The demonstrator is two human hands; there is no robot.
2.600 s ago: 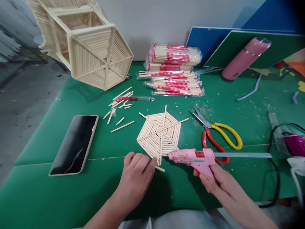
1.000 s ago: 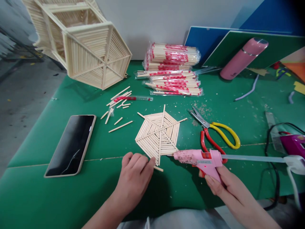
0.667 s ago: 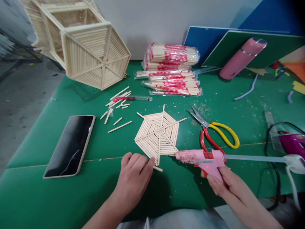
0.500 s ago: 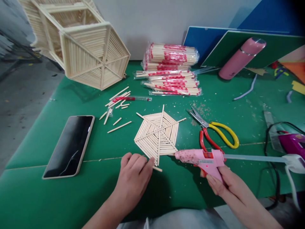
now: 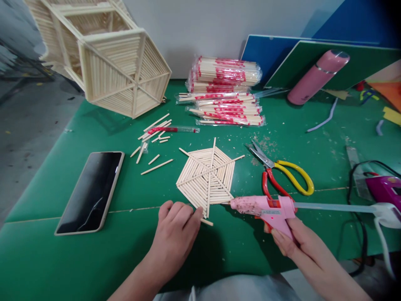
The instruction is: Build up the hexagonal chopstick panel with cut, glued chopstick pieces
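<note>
A flat hexagonal web of wooden sticks point(image 5: 206, 177) lies on the green table, with spokes poking out past its edge. My left hand point(image 5: 177, 232) is closed at its lower left edge, pinching a short wooden stick point(image 5: 206, 222) whose end shows past the fingers. My right hand point(image 5: 294, 240) grips a pink hot glue gun point(image 5: 263, 209) by the handle. The gun's nozzle meets the lower right edge of the web; whether it touches cannot be made out. From its back runs a long translucent glue stick point(image 5: 335, 207).
Red-and-yellow-handled scissors point(image 5: 275, 167) lie open just behind the glue gun. A phone point(image 5: 90, 192) and loose stick pieces point(image 5: 156, 129) are on the left. Farther back stand a stick-built lantern-like frame point(image 5: 125, 75), wrapped chopsticks point(image 5: 224, 92) and a pink bottle point(image 5: 318, 77). Cords point(image 5: 363, 234) hang at right.
</note>
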